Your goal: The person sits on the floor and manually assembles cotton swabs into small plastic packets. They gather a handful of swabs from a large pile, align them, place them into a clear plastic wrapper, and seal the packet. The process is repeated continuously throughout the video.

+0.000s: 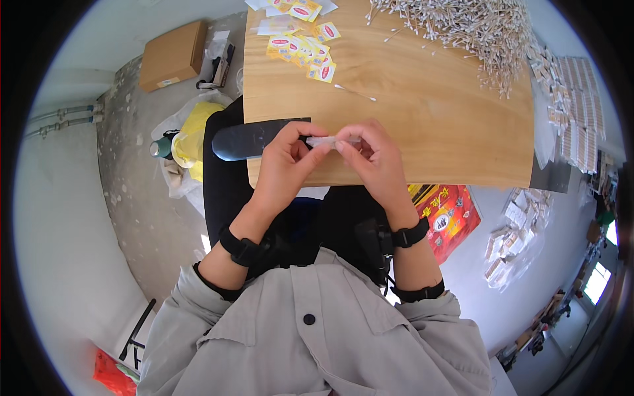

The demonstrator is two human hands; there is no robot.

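While seated at a light wooden table (436, 148), pinches a narrow translucent plastic packet (321, 140) between left hand (284, 158) and right hand (376, 158). Has a brown cardboard box (166, 59) on the floor at far left, with contents out of sight. Nearer on that side, has a yellow plastic bag (191, 129) resting on clear plastic, beside a green-topped bottle (160, 148); cannot make out anything within. At lower right, past the tabletop, shows a clear plastic bag (505, 274) loaded with small white-and-brown packs, resembling the packs (581, 112) stacked in rows beyond the table's right edge. Shows also a red-and-yellow printed package (444, 221), partly tucked beneath the near edge. Farther up the table, faces a loose heap of cotton swabs (462, 30) at right, a scatter of yellow-and-white printed cards (300, 49) at left and, near the cards, a single cotton swab (355, 93).

Grips the packet narrowly, with thumb and fingertips of each hand closed on it and set close together. Holds it crosswise above the table's near side, partly hidden by fingers at both ends, just right of a black round-ended slab (247, 140). Cannot make out anything inside the packet.
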